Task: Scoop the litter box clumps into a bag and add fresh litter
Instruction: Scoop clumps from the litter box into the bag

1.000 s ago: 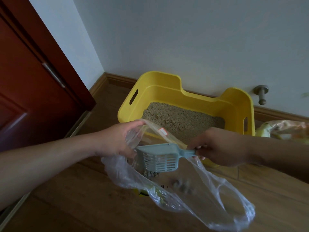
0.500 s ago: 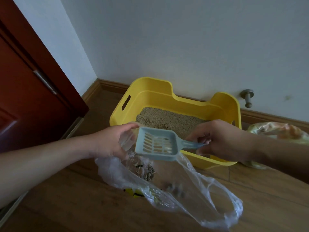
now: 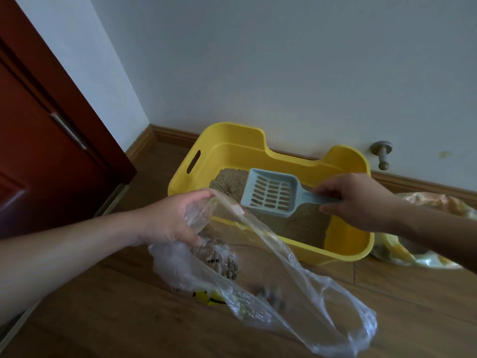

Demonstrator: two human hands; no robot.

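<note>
– Wood floor [image 3: 387,293], white wall [image 3: 284,73]: where do things stand?
– Your box [image 3: 346,254] sits by the wall, litter [image 3: 302,223] inside. Your right hand [image 3: 361,200] grips the handle of the scoop [image 3: 271,193], which hangs empty over the litter. Your left hand [image 3: 170,220] pinches the mouth of the bag [image 3: 296,288] just before the box, with clumps [image 3: 224,264] in it.
– How will the bag handle?
– Thin, limp and slippery, I'd judge; hold it at the rim, or it folds shut

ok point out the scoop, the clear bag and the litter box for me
scoop [image 3: 271,193], head view, on the slotted blade
clear bag [image 3: 271,301], head view, on the middle of the film
litter box [image 3: 232,140], head view, on the raised back wall
</note>
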